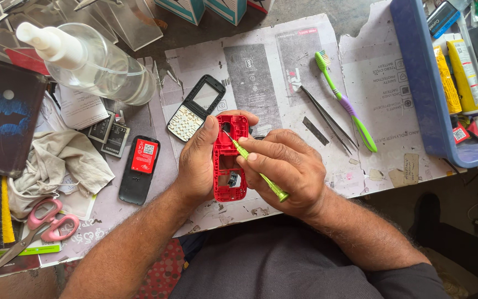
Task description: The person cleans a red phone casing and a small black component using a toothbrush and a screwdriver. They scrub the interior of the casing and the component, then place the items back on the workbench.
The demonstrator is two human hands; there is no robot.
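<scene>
Head view, centre of frame: a red phone frame (229, 160) is held upright over the paper-covered bench (383, 83), just above the person's lap.
Left hand (197, 160): closed around the frame's left long edge, thumb pressed on the upper corner, fingers wrapped behind; clamped firmly on the frame.
Right hand (289, 166): fingers pinched together on a green screwdriver (255, 171), held like a pen; its tip rests at the upper part of the frame.
Frame, handling: judged light, a thin moulded plastic shell with an open window in the middle; stiff along the edges but likely to flex or crack across the cut-out.
Frame, grip site: best taken by the two long side rails, as shown, clear of the small dark part seated near its lower end.
Screwdriver, handling: slim, light, smooth-shafted; liable to roll if laid down.
Left of centre: black phone front with keypad (196, 108), a black back cover with a red battery (139, 169), apart from the hands.
Upper left: clear spray bottle (92, 61); lower left: pink scissors (37, 227).
Right of centre: tweezers (327, 119) and a green toothbrush (347, 102), side by side.
Far right: blue tray (424, 99) holding tubes.
</scene>
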